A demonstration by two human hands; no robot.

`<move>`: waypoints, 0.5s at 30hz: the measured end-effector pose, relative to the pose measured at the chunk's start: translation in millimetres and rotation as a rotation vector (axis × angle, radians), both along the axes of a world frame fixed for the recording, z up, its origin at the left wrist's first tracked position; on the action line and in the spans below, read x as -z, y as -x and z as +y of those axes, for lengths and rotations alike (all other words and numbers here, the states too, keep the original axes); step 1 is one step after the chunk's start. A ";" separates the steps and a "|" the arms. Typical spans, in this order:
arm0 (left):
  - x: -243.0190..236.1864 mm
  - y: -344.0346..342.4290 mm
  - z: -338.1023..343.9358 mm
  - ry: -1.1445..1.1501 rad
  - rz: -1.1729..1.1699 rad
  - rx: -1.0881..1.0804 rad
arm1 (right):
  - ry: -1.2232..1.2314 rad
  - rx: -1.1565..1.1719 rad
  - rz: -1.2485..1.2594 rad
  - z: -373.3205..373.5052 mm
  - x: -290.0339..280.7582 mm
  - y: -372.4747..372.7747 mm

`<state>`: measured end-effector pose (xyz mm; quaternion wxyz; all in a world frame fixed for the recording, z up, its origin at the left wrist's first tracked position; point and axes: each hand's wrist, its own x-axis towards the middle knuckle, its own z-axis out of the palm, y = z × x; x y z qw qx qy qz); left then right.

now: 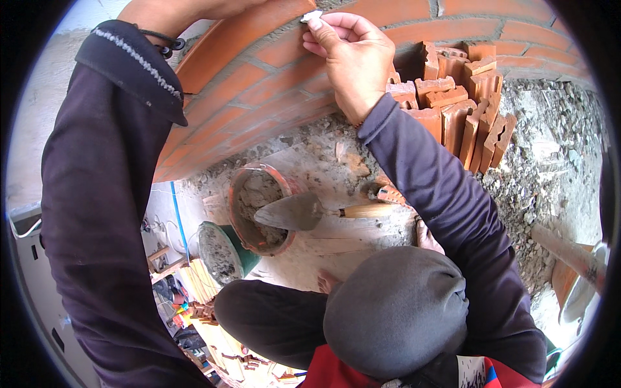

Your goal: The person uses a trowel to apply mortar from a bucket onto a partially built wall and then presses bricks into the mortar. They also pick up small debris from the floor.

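My right hand (352,55) is pinched shut on a small pale chip (312,15), thumb and fingertips holding it against the top edge of the curved brick wall (259,84), right at a mortar joint. My left hand is out of view past the upper edge; only the dark sleeve and wrist (155,39) rest over the wall's crown, so I cannot tell whether it is open or closed. To do this well, I judge I should keep the chip flat to the joint, press with the fingertips rather than the palm, and let the left arm brace me on the bricks. The wall's rim is narrow, so there is little room above for slipping sideways. Just right of my hand stands a stack of cut red bricks (459,103), close enough to knock with my elbow. Below, the trowel (304,212) lies across the bucket of mortar (259,210), with a second bucket (220,252) near it. My bent knee (394,310) fills the lower middle, and gravelly ground (550,161) lies open to the right.
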<state>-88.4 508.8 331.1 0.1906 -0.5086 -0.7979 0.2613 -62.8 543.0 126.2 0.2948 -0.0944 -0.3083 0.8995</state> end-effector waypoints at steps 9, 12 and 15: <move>-1.7 4.3 -2.1 0.023 -0.031 -0.017 | -0.043 -0.008 -0.005 2.8 1.5 3.0; -0.8 6.2 -1.8 0.032 -0.005 0.006 | -0.030 0.009 0.025 3.5 3.1 0.3; -1.3 3.0 -3.8 0.055 0.038 0.011 | 0.001 -0.013 0.022 1.7 -0.3 -2.3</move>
